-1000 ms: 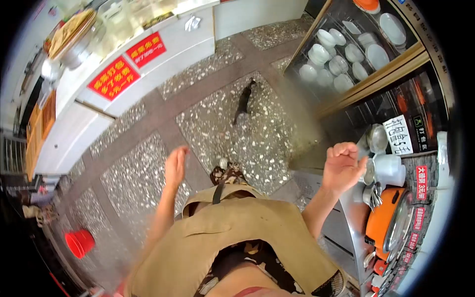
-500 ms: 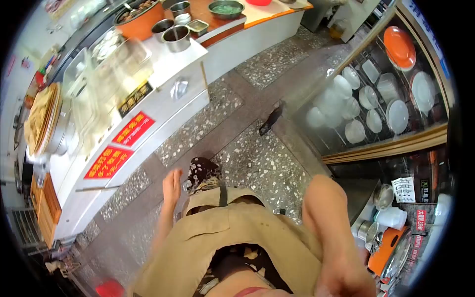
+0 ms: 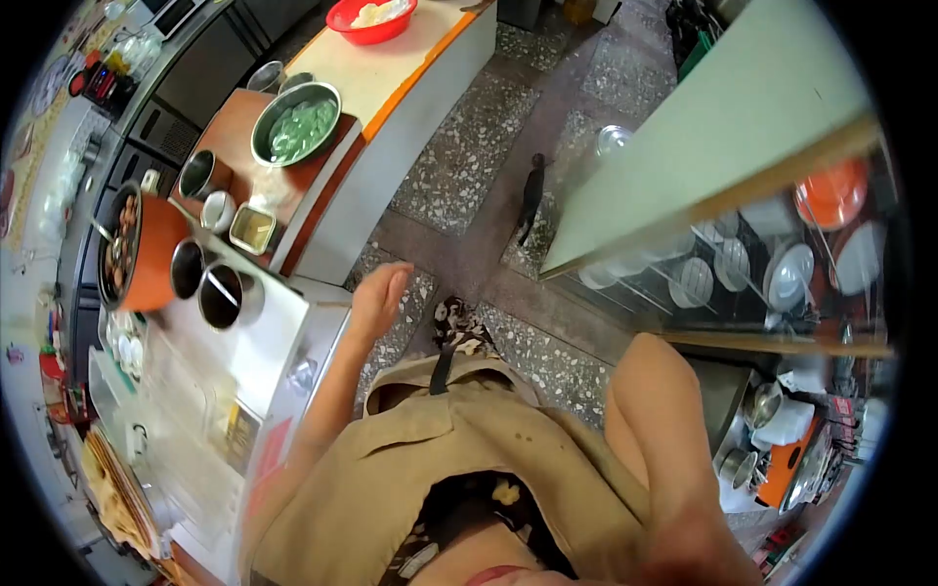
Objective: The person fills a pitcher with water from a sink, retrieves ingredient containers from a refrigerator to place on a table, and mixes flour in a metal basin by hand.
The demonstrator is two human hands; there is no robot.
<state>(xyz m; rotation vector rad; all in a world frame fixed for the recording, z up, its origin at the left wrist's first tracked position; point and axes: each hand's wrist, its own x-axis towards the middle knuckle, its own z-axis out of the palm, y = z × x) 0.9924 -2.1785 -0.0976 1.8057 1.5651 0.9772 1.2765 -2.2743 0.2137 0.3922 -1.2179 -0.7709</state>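
My left hand (image 3: 381, 298) is raised beside the counter's near side, its fingers loosely extended and nothing visible in it. It is nearest to the white counter end and the metal pot (image 3: 230, 295) with a handle sticking out. My right arm is bent sharply, elbow forward, over the right side of my tan apron (image 3: 508, 439). Toward the bottom edge my right hand (image 3: 699, 552) is blurred close to the camera, and its fingers cannot be made out. On the counter stand an orange pot (image 3: 161, 249) of brown food and a steel bowl (image 3: 298, 125) with green contents.
A dark cat-like animal (image 3: 532, 200) is on the speckled floor ahead. To the right stands a cabinet (image 3: 713, 137) with bowls and plates behind glass. Farther along the counter is a red basin (image 3: 371, 24). An orange cooker (image 3: 789, 464) sits at the lower right.
The view has moved forward, bringing more of the counter into sight. My right hand, earlier raised with its palm showing, has come back toward my head. My left hand stays raised in front.
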